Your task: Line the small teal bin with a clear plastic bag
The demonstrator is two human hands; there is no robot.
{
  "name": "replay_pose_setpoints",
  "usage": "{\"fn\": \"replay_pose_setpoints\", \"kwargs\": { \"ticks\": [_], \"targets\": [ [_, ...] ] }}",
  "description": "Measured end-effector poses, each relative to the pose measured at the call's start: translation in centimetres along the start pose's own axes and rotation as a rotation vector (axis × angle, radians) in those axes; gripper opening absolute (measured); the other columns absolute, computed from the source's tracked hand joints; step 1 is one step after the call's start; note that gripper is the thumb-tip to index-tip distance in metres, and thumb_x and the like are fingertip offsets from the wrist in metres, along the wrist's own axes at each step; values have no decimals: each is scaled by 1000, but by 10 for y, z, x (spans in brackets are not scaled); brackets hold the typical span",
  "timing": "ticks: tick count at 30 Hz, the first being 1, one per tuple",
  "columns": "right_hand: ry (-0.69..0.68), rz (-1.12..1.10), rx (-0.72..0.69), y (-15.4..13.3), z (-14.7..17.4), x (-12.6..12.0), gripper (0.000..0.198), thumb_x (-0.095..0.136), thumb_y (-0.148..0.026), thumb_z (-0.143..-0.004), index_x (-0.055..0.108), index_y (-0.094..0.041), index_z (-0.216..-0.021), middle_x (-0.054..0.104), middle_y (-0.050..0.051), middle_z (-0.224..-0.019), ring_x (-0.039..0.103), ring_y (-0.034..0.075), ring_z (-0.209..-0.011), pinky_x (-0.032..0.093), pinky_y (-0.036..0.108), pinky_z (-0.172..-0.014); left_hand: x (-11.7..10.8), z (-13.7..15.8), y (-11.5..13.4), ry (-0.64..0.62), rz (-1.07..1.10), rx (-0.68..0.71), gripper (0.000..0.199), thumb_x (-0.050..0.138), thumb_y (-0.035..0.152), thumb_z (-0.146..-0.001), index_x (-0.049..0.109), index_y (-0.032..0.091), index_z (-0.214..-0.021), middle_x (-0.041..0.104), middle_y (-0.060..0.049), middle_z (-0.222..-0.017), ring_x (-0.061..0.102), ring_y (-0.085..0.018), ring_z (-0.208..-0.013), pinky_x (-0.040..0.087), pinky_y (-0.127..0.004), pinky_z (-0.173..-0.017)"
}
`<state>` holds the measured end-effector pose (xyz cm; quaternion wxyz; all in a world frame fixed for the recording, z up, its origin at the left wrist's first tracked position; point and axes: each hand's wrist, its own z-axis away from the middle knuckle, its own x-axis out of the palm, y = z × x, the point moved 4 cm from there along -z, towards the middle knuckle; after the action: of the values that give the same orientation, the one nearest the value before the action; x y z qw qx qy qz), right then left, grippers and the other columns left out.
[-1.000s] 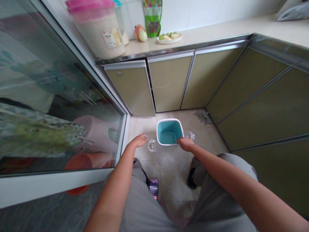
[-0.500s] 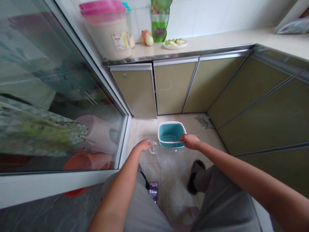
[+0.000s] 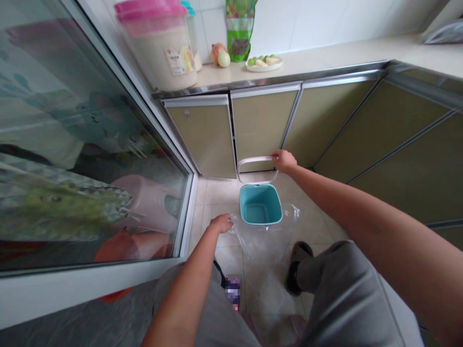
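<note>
A teal square bin (image 3: pixel 261 205) stands on the tiled floor in front of me. Its pale rim frame (image 3: pixel 257 160) is tilted up at the far side, with my right hand (image 3: pixel 284 160) closed on its upper right corner. On the near side, a clear plastic bag (image 3: pixel 265 243) drapes from the bin's edge toward me. The fingers of my left hand (image 3: pixel 221 223) pinch the bag's left part. A loose end of the bag sticks out at the bin's right.
Cabinets (image 3: pixel 267 120) line the far side and the right. On the counter (image 3: pixel 325 55) are a pink-lidded container (image 3: pixel 155 53), onions (image 3: pixel 220 55), a green pouch (image 3: pixel 239 33) and a plate of fruit (image 3: pixel 264 67). A framed glass panel (image 3: pixel 90 135) stands at left.
My right hand has moved up and away, lifting the pale rim frame off the bin's top so it stands tilted at the back. My left hand keeps its pinch on the bag.
</note>
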<state>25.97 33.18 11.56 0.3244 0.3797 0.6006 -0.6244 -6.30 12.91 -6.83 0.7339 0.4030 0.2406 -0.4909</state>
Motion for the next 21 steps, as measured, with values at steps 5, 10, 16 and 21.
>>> {"fn": "replay_pose_setpoints", "kwargs": {
  "ticks": [5,10,16,21],
  "targets": [
    [204,-45,59,12,1,15,30,54,-35,-99,75,-26,-119,68,12,-128,65,26,-109,52,39,-95,3,-5,-1,-31,-37,-16,45,67,46,-89,72,26,-129,73,-11,-133,68,-32,-121,50,-39,-101],
    [206,-113,-35,22,4,22,41,52,-34,-101,68,-25,-137,58,13,-146,60,29,-124,49,42,-106,7,-8,-3,-63,14,-19,44,70,45,-87,72,25,-126,74,-10,-130,69,-30,-117,51,-35,-96],
    [243,-231,-57,59,61,26,52,56,-18,-92,60,-12,-143,57,19,-142,61,24,-117,45,37,-111,15,-21,-8,41,18,-69,49,67,40,-91,60,22,-135,69,-15,-134,68,-27,-116,50,-32,-94],
    [-17,-114,238,137,122,70,54,70,-27,-84,61,-15,-137,66,19,-129,67,29,-111,51,38,-102,31,-42,-15,130,181,-166,74,75,32,-86,40,24,-151,69,-13,-133,69,-23,-114,50,-27,-90]
  ]
}}
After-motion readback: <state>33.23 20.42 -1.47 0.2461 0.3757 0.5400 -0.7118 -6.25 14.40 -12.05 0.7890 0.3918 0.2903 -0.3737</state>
